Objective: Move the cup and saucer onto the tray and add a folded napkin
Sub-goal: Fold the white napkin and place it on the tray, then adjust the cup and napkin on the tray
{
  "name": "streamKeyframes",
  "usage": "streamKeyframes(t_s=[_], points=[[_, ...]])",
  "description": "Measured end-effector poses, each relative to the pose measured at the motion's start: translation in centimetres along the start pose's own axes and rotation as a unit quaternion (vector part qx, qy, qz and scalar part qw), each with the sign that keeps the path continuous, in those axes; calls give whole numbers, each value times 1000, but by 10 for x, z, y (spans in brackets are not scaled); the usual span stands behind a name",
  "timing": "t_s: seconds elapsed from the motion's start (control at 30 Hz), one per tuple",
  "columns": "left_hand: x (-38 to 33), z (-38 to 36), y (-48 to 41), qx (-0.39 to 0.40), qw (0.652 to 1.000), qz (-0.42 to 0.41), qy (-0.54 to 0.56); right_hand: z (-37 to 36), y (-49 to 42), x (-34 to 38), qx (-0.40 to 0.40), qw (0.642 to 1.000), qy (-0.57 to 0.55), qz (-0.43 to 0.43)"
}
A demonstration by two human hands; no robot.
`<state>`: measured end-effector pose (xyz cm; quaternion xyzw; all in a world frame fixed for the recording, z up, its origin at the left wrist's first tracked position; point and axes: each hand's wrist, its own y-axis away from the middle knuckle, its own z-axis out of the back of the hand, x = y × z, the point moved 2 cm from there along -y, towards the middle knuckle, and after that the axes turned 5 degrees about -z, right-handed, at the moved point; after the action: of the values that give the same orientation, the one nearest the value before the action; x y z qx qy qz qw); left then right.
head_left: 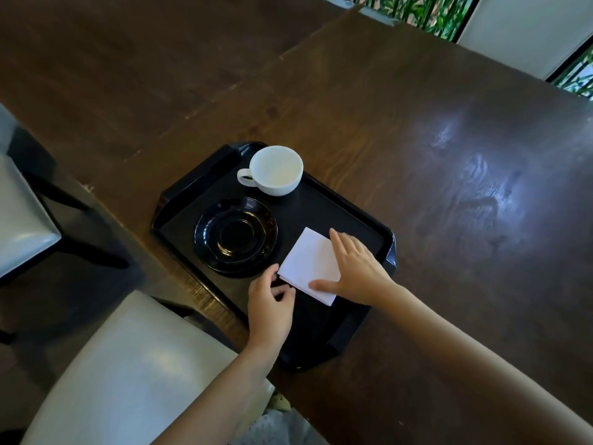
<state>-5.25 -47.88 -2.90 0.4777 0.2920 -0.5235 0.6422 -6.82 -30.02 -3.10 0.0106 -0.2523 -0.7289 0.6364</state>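
Observation:
A black tray lies on the dark wooden table. A white cup stands at its far corner, handle to the left, apart from the saucer. The glossy black saucer sits on the tray's left half with nothing on it. A white folded napkin lies flat on the tray, right of the saucer. My right hand rests spread on the napkin's right side, thumb on its near edge. My left hand touches the napkin's near left corner with curled fingers.
The wooden table stretches far and right. A pale chair seat is at the near left, close to the tray's edge. Another grey seat stands at the left. Windows with plants are behind the table.

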Motion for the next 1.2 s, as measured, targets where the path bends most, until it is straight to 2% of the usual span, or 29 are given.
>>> streamKeyframes(t_s=[0.1, 0.3, 0.73, 0.87, 1.0, 1.1, 1.2], points=[[0, -3, -4, 7, 998, -41, -56, -10, 3, 7, -3, 1000, 24, -3], [6, 1, -11, 10, 995, -43, -87, -23, 11, 16, -27, 999, 34, -33], [3, 8, -12, 45, 993, -36, -101, -25, 16, 21, -22, 998, 20, -58], [-12, 38, -18, 55, 992, -68, -95, -4, 13, 18, -25, 995, -85, -45], [-47, 94, -65, -23, 990, -127, -53, 34, -7, 16, -69, 979, -184, -60], [-69, 110, -117, -54, 991, -108, -63, 52, -31, 21, -84, 966, -230, -80], [-73, 97, -160, 11, 992, -53, -115, 56, -60, 29, -52, 961, -260, -81]])
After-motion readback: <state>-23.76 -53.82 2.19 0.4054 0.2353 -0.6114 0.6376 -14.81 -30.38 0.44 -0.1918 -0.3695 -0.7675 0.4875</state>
